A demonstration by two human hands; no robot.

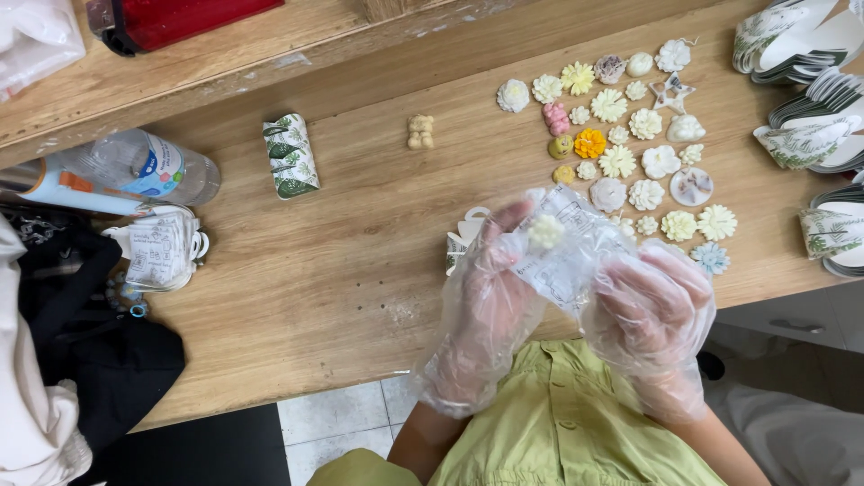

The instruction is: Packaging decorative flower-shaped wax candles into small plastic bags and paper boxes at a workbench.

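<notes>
Clear bag (569,256) gripped between gloved left hand (486,306) and right hand (650,310), cream flower piece (545,231) inside; matching pieces (630,135) laid out far right.

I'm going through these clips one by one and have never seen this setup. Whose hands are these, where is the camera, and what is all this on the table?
There is one picture, taken by a camera worn on a person's head and looking down, so the hands are the wearer's own. Both wear loose clear plastic gloves. The left hand and right hand together hold a small clear plastic bag with a pale flower-shaped piece at it. On the wooden table lies a spread of small moulded flowers, mostly cream, one orange. A leaf-printed little box lies further left, flat leaf-printed boxes are stacked at the right, and a plastic bottle lies at the far left.
</notes>
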